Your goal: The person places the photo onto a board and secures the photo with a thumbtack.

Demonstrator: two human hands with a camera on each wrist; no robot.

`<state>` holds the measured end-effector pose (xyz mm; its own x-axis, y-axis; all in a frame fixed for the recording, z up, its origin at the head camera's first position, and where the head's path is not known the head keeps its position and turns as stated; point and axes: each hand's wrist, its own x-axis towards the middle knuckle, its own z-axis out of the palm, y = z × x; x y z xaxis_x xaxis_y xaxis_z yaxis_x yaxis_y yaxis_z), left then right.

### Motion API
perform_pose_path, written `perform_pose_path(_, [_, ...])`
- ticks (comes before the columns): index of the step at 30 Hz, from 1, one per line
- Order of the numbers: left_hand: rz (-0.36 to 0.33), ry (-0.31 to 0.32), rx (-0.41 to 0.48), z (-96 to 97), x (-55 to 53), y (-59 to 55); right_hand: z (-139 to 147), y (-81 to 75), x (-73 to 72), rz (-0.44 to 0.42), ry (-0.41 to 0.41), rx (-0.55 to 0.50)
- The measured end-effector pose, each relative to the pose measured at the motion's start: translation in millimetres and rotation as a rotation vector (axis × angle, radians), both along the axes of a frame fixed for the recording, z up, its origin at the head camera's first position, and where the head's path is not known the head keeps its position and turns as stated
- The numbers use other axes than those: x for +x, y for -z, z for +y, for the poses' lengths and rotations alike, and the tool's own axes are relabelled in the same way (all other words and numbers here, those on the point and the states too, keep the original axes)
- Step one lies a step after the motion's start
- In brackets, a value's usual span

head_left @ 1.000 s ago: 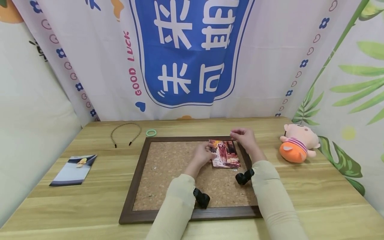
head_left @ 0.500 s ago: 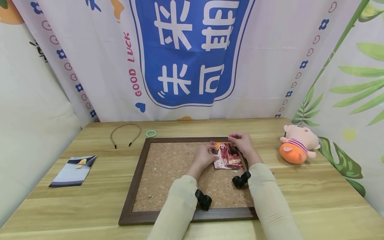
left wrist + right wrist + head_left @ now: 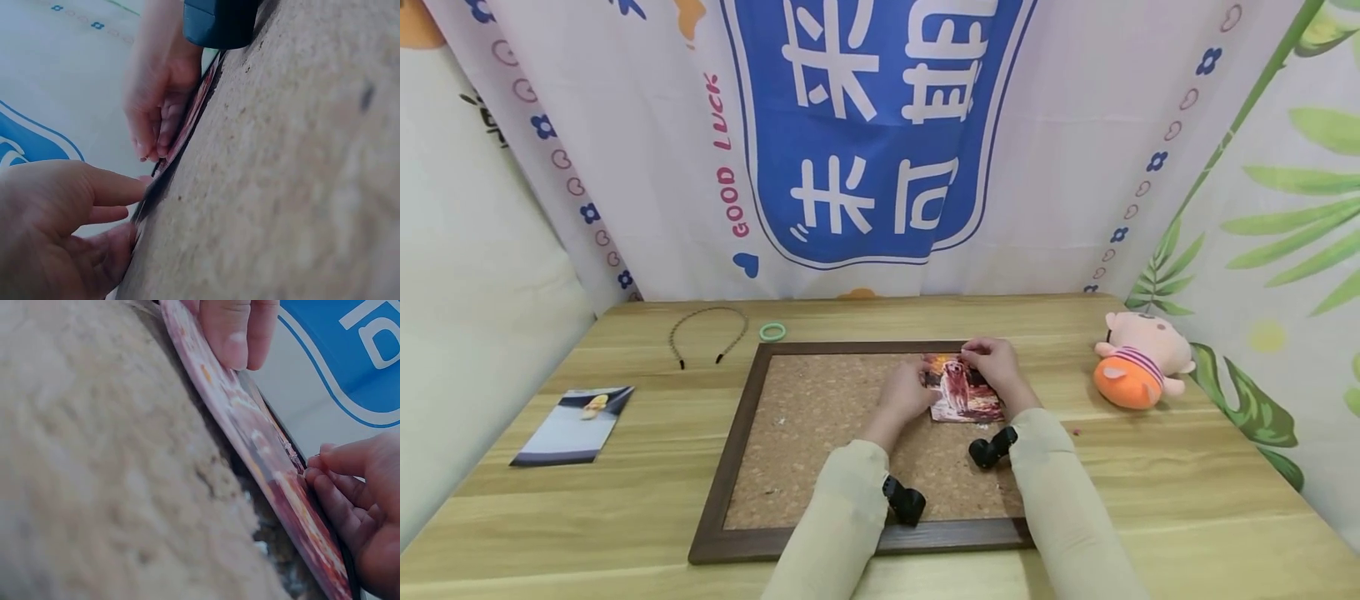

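A photo print of a golden dog [image 3: 957, 387] is against the upper right of a framed cork board [image 3: 820, 442]. My left hand [image 3: 904, 390] pinches the photo's left edge between thumb and fingers; the left wrist view shows that edge slightly off the cork. At the photo's top edge is my right hand [image 3: 996, 367], thumb and forefinger together. Between those fingertips, in the right wrist view, a thin pin point [image 3: 317, 454] shows, apparently of a pushpin whose head the fingers cover. The photo [image 3: 262, 450] appears there edge-on, standing a little away from the cork.
Left of the board lies a second picture card [image 3: 572, 425]. A headband [image 3: 707, 310] and a green ring [image 3: 772, 332] are behind the board's left corner. A plush toy [image 3: 1142, 360] sits at the right, and a tiny red thing [image 3: 1076, 432] lies on the table nearby.
My right hand has come left and down onto the photo's top edge. The photo shifted slightly right, then back a little, with my left hand on it. The head view turned slightly.
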<state>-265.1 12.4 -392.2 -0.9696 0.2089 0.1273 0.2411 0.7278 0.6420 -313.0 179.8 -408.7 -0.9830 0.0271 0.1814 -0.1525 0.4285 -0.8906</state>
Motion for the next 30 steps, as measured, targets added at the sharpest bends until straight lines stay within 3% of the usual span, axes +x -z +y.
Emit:
perform_pose_path(4, [0.040, 0.007, -0.176, -0.3, 2.7, -0.7, -1, 0.1, 2.0, 0.010, 0.005, 0.017])
perform_pose_path(8, [0.010, 0.069, -0.292, -1.6, 4.0, 3.3, -2, -1.3, 2.9, 0.014, 0.005, 0.022])
perform_pose_path(11, [-0.013, 0.117, -0.305, -2.8, 4.2, 6.1, -3, -3.5, 2.8, -0.003, 0.017, -0.018])
perform_pose_path(16, [-0.009, 0.139, -0.307, -3.9, 4.1, 7.3, -4, -4.3, -0.1, -0.033, 0.032, -0.080])
perform_pose_path(25, [-0.018, 0.151, -0.305, -4.7, 4.3, 5.8, 4, 8.5, -11.2, 0.049, 0.005, 0.039])
perform_pose_path(30, [-0.019, 0.144, -0.317, -4.2, 3.4, 8.8, 2, 3.3, -5.9, 0.015, 0.015, 0.166])
